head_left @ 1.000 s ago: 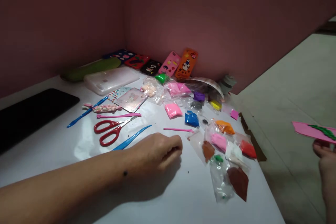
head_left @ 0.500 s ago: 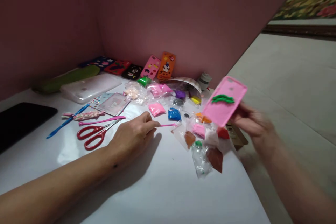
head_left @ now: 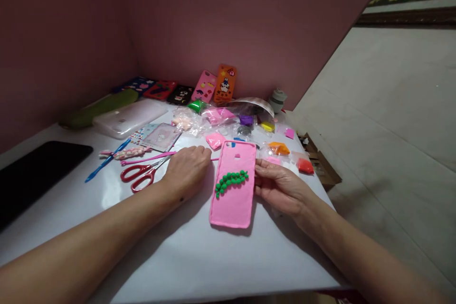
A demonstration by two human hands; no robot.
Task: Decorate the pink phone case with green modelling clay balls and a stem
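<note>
My right hand (head_left: 281, 185) grips the right edge of a pink phone case (head_left: 233, 211), held tilted up over the white table. Across the case runs a curved double band of small green clay balls (head_left: 231, 180). My left hand (head_left: 188, 166) rests on the table to the left of the case, fingers closed around a thin pink modelling tool (head_left: 214, 159); only a short end of it shows. Red-handled scissors (head_left: 142, 178) lie beside that wrist, with another pink tool (head_left: 149, 157) and a blue tool (head_left: 107, 161) farther left.
Behind the hands lie bags of coloured clay, such as orange (head_left: 279, 148) and red (head_left: 305, 166). Decorated phone cases (head_left: 225, 84) lean or lie by the pink wall. A clear case (head_left: 130, 118) and a black tablet-like slab (head_left: 46, 175) are at left. A cardboard box (head_left: 320, 161) stands beyond the right edge.
My right hand has brought the pink case from the right side to the middle, in front of the clay bags, turning it more upright. My left hand still holds the pink tool.
</note>
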